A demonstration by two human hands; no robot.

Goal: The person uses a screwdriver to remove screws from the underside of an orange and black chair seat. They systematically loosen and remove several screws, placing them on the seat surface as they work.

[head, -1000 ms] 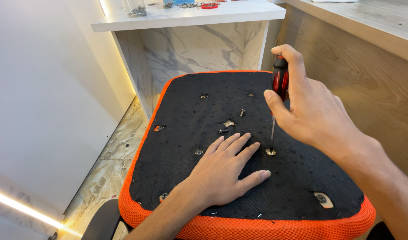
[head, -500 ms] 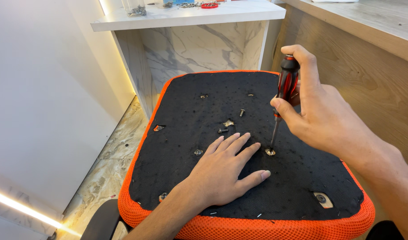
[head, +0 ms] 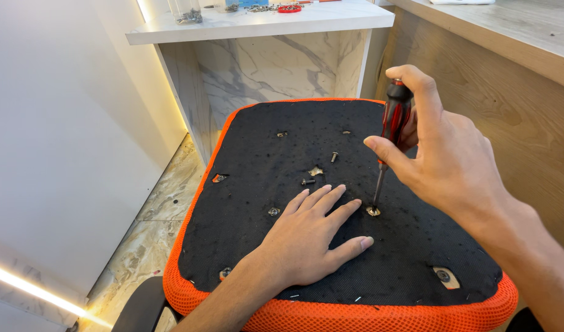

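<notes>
Marble-patterned floor tiles (head: 165,197) run along the left of the scene, beside a plain white wall panel with a strip of light at its foot. Beyond the hands stands a white marbled desk (head: 263,24), its top scattered with small hardware and a red ring-shaped object that is too small to make out. To the right of the right hand rises a light wooden panel (head: 515,117) under a wooden counter.

Beneath both hands lies an upturned chair seat (head: 251,246), its underside covered in black fabric with an orange mesh border around the edge. Several mounting holes show through the fabric, some with metal inserts.

The left hand (head: 309,237) lies flat and unclenched on the black fabric, fingers spread, grasping nothing. Just past its fingertips sit two loose bolts (head: 308,181) and a torn hole showing metal.

The right hand (head: 445,160) is closed around a screwdriver (head: 389,132) with a red and black handle, thumb and fingers pinching the handle. The screwdriver stands nearly upright, slightly tilted, and its tip rests in a screw (head: 373,211) seated in the seat, just beside the left hand's index fingertip.
</notes>
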